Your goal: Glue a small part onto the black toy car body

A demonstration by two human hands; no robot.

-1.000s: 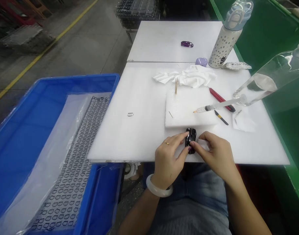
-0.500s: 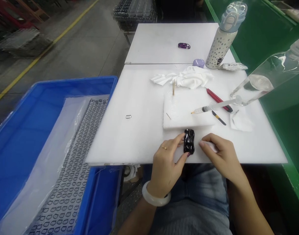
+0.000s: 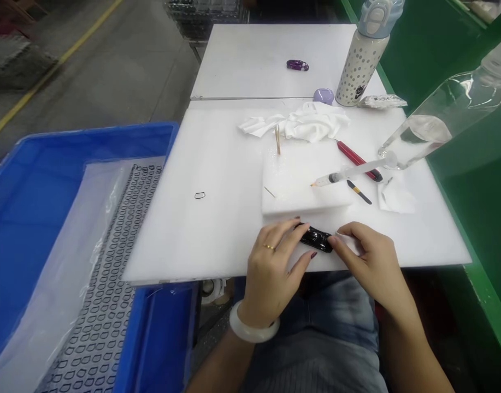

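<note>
A small glossy black toy car [image 3: 317,239] lies slantwise between my hands, just above the near edge of the white work table. My left hand [image 3: 275,262] has its fingertips over the car's left end, with the thumb below its near side. At the car's right end, the thumb tip of my right hand [image 3: 365,254] touches or nearly touches it. A piece of white tissue [image 3: 353,244] is pinched in my right fingers, partly hidden. Just beyond the car sits a white foam block [image 3: 291,191], with a syringe [image 3: 336,177] resting over it.
Wooden sticks [image 3: 278,141], crumpled tissue [image 3: 311,123], a red-handled tool [image 3: 357,159] and a black tweezer-like tool [image 3: 359,192] lie around the block. A clear bottle [image 3: 438,120] and a dotted flask [image 3: 360,68] stand right. A blue bin [image 3: 123,130] holds sheets of small outlined parts.
The toy car has turned from upright in view to lying crosswise, its right end now at my right thumb. My left fingers have shifted over its other end. The whole view has shifted slightly.
</note>
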